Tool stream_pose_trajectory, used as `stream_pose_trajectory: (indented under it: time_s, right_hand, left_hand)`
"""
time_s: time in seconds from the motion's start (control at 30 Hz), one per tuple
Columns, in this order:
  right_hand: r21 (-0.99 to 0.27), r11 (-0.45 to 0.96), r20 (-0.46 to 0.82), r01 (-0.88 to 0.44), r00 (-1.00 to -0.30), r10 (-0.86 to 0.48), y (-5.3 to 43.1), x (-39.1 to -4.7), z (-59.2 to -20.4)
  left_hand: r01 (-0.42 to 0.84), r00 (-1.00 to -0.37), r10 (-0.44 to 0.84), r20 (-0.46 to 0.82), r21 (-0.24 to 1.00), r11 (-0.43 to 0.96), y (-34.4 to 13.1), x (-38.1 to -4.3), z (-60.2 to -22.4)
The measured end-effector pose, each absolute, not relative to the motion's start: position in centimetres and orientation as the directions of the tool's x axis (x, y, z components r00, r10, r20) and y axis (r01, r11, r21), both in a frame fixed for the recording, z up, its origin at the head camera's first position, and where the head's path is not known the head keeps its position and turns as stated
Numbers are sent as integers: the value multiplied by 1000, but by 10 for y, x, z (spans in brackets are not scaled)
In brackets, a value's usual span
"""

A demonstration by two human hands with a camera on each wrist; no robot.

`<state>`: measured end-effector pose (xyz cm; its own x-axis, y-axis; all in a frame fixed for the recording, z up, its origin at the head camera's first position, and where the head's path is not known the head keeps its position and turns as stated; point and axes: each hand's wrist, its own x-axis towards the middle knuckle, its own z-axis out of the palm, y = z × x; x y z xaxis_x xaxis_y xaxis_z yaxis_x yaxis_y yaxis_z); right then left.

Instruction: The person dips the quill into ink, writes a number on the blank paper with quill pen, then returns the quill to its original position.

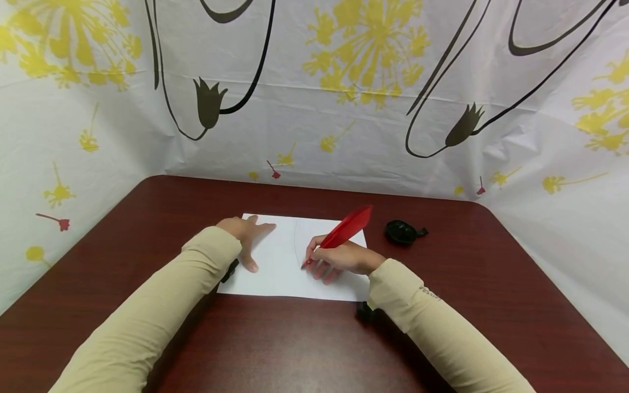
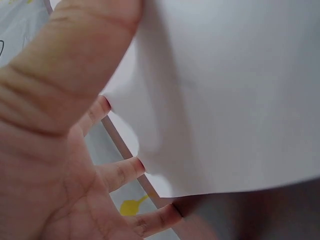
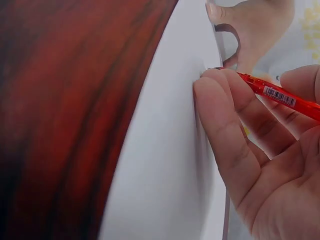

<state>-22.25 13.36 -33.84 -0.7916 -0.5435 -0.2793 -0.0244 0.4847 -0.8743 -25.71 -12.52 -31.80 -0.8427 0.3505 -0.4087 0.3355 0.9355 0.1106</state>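
A white sheet of paper (image 1: pixel 275 281) lies on the dark red-brown table, with a thin curved line drawn down its middle. My right hand (image 1: pixel 339 256) pinches a red feather-topped pen (image 1: pixel 348 226), its tip touching the paper at the lower end of that line. In the right wrist view the pen's red barrel (image 3: pixel 280 95) carries a barcode label. My left hand (image 1: pixel 250 240) rests on the paper's left part with fingers spread. Seen from the left wrist, that hand's fingertips (image 2: pixel 131 166) press along the sheet's edge.
A small black round object with a short tab (image 1: pixel 402 232) lies right of the paper. Dark wrist straps show at the left wrist (image 1: pixel 230 271) and under the right cuff (image 1: pixel 365 312). A white cloth with yellow flower prints (image 1: pixel 295 125) hangs behind the table (image 1: pixel 275 338).
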Motion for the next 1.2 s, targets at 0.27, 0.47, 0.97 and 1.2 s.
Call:
stream_pose_trajectory:
  time_s: [0.27, 0.47, 0.97, 1.2]
  right_hand:
    - [-873, 487, -287, -22, -783, -551, 136, -220, -339]
    - [-872, 488, -288, -26, -779, -557, 140, -215, -338]
    - [-876, 482, -290, -31, -764, -577, 151, -201, -340]
    - [-872, 486, -284, -53, -755, -591, 156, -196, -339]
  left_hand:
    - [334, -840, 351, -414, 115, 936, -126, -257, -316]
    - [349, -831, 372, -414, 133, 928, -126, -257, -314]
    - [340, -834, 366, -414, 137, 930, -125, -257, -316]
    - [335, -839, 354, -412, 120, 934, -124, -254, -314]
